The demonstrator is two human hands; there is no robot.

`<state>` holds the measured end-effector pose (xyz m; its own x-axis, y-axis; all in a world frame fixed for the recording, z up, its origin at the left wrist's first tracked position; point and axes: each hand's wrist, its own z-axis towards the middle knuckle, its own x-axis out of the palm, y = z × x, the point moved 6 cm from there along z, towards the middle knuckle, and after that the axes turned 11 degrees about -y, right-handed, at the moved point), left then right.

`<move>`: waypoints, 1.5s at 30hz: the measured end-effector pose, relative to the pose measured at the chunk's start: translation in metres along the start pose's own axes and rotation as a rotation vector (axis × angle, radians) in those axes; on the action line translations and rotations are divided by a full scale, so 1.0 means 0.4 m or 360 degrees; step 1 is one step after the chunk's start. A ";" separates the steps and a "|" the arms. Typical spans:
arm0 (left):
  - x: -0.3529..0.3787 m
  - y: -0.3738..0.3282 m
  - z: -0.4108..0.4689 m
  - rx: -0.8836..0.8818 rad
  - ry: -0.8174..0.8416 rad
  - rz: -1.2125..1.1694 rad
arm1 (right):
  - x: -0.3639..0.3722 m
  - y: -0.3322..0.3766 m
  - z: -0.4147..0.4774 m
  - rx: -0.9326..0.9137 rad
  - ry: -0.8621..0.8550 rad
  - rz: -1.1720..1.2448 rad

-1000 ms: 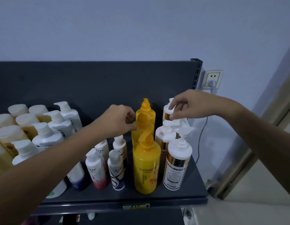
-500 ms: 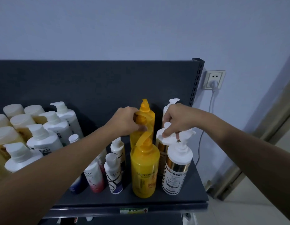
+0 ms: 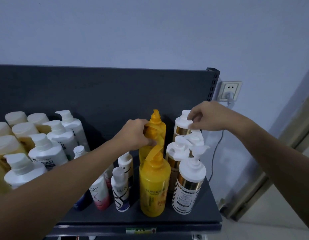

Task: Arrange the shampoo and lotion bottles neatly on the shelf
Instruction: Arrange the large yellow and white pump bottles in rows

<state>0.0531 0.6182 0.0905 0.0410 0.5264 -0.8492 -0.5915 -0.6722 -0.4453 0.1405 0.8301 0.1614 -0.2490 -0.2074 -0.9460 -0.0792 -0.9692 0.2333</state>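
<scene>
Head view: both hands worked among pump bottles at the right end of the dark metal shelf (image 3: 198,220).

Left hand (image 3: 133,135) was curled round the neck of the middle yellow bottle (image 3: 151,135), one of three glossy opaque yellow bottles in file; contents unseen. Right hand (image 3: 204,118) pinched the white pump of the rear gold-banded bottle (image 3: 182,128) at the back panel; half a second ago it sat lower, on the second bottle's pump. Front gold-banded bottle (image 3: 189,187) stood just beside the front yellow bottle (image 3: 154,184). White pump bottles (image 3: 46,153) and pale capped ones crowded the left; slim Lux bottle (image 3: 120,191) stood in front.
</scene>
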 end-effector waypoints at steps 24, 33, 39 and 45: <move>-0.003 -0.003 -0.003 0.0025 -0.0069 -0.0016 | 0.139 -0.052 0.092 0.0028 -0.0087 -0.0149; -0.007 0.001 -0.002 0.0028 -0.0080 -0.0033 | 0.034 0.082 0.028 -0.0144 0.0188 0.0074; -0.001 -0.013 0.000 0.0078 -0.0069 -0.0049 | 0.130 0.124 -0.027 -0.0203 0.0526 -0.0211; 0.002 -0.018 0.002 0.0066 -0.0074 -0.0059 | 0.133 0.067 -0.015 0.0030 0.0325 -0.0172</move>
<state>0.0568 0.6239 0.0932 0.0265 0.5750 -0.8177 -0.6233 -0.6300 -0.4632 0.1308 0.7925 0.1160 -0.0379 -0.1268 -0.9912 -0.1134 -0.9850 0.1304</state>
